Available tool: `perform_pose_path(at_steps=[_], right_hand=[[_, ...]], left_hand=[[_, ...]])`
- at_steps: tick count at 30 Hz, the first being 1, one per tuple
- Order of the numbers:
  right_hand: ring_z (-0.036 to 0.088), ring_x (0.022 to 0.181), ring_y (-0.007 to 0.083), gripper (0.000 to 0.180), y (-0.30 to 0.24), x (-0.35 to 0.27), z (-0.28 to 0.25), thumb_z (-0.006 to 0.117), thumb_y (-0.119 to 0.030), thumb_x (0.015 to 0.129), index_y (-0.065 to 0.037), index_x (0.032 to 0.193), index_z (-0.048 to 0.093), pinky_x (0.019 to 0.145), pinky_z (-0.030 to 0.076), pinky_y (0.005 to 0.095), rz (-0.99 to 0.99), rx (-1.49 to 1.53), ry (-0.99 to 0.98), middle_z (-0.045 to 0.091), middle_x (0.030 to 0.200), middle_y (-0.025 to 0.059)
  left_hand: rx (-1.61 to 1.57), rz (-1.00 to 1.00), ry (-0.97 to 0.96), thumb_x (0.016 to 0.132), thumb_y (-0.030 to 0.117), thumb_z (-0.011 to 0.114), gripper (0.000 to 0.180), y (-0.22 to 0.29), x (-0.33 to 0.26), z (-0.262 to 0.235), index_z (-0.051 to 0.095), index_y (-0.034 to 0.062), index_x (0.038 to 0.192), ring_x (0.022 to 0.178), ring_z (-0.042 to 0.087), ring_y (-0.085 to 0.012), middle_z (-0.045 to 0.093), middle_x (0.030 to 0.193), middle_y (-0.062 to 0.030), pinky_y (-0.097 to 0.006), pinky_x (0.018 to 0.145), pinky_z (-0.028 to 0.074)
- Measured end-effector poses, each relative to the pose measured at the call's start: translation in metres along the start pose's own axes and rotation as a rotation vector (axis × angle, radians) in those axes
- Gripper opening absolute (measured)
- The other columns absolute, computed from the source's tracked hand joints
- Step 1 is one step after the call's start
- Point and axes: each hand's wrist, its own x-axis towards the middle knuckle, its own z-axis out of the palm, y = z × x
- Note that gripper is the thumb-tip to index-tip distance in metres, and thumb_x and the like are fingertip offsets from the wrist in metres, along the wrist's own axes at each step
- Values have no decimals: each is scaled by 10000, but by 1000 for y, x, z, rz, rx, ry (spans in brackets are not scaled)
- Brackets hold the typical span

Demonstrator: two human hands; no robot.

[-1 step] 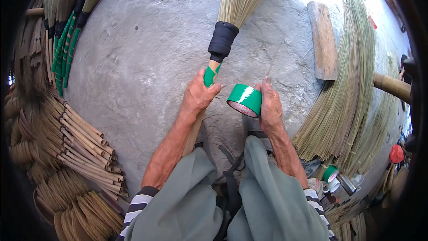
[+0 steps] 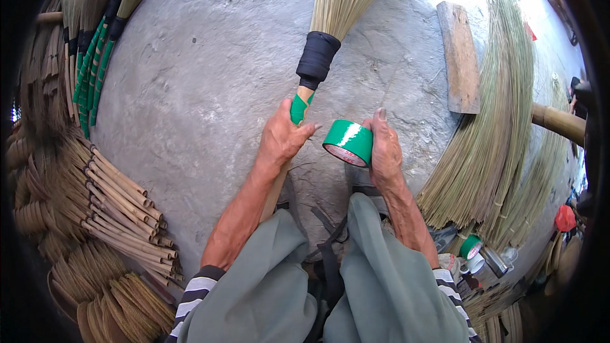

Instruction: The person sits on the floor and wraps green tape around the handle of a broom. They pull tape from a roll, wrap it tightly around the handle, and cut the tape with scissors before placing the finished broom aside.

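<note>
A straw broom point(image 2: 323, 57) lies pointing away from me, its bristles at the top and its neck bound in black tape. My left hand point(image 2: 284, 132) is wrapped round its wooden handle, just below a short stretch of green tape point(image 2: 300, 108) on the wood. The handle's lower end runs down beside my left forearm toward my knee. In my right hand point(image 2: 385, 149) is a roll of shiny green tape point(image 2: 348, 142), gripped at its right side. A small gap separates the roll from my left thumb. I cannot make out any strip of tape between roll and handle.
Bundled straw point(image 2: 489, 146) lies at the right, beside a wooden plank point(image 2: 460, 57) and a bamboo pole point(image 2: 559, 124). Another green tape roll point(image 2: 470, 247) sits near a metal cylinder point(image 2: 494, 260). Taped brooms point(image 2: 95, 70) and stacked bamboo sticks point(image 2: 130, 203) line the left.
</note>
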Motion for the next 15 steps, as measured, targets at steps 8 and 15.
perform_pose_path(at_steps=[8, 15], right_hand=[[366, 623, 108, 832, -8, -6, -5, 290, -757, 1121, -87, 678, 504, 582, 309, 338, 21, -121, -134, 386, 642, -40], [417, 608, 128, 936, -41, -11, -4, 197, -796, 1102, -38, 675, 543, 566, 333, 346, -125, -346, -365, 458, 635, 3]], left_hand=[[-208, 398, 315, 1006, 264, 766, 534, 31, -57, -10, 595, 17, 1448, 1256, 655, -325, 667, 1336, -215, -449, 1063, 517], [-465, 184, -389, 1039, 291, 665, 421, 76, -82, -35, 663, 14, 1355, 1159, 690, -285, 726, 1228, -167, -418, 1051, 522]])
